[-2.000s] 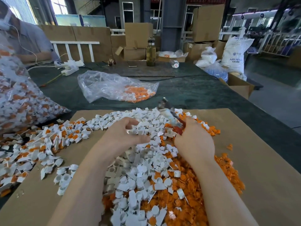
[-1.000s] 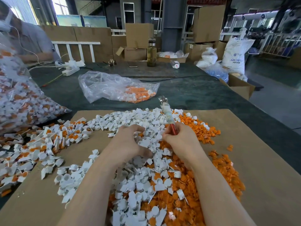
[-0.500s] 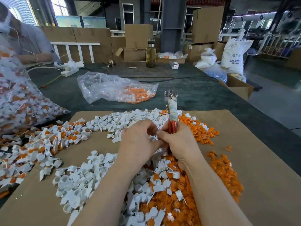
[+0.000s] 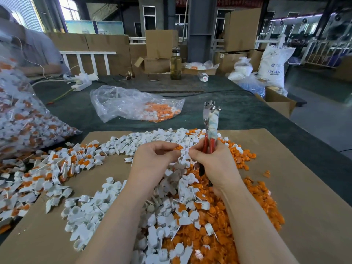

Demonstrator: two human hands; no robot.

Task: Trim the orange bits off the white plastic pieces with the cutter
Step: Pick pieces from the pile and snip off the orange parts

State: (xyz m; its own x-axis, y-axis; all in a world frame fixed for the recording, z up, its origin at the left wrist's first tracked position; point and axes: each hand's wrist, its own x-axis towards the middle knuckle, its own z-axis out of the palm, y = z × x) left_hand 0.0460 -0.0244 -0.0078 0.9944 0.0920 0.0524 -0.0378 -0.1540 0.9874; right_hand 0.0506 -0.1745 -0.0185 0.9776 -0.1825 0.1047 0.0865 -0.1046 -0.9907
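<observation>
My right hand (image 4: 213, 162) grips the red-handled cutter (image 4: 210, 126), which stands upright with its metal head pointing away from me. My left hand (image 4: 154, 159) is raised beside it, fingertips curled and pinching a small white piece with an orange bit (image 4: 179, 148). The two hands nearly touch above the heap. Under them lies a pile of white plastic pieces (image 4: 167, 206), and a pile of orange offcuts (image 4: 253, 197) spreads to the right. Pieces still carrying orange bits (image 4: 62, 164) lie at the left.
Everything sits on a brown cardboard sheet (image 4: 304, 187) over a dark green table. A clear bag (image 4: 133, 105) with orange bits lies behind, and a big full bag (image 4: 22, 119) is at the left. A person (image 4: 32, 50) sits far left. A bottle (image 4: 175, 63) stands at the back.
Both hands rose from the pile and came together. The left hand picked up a piece and the cutter swung upright in the right hand.
</observation>
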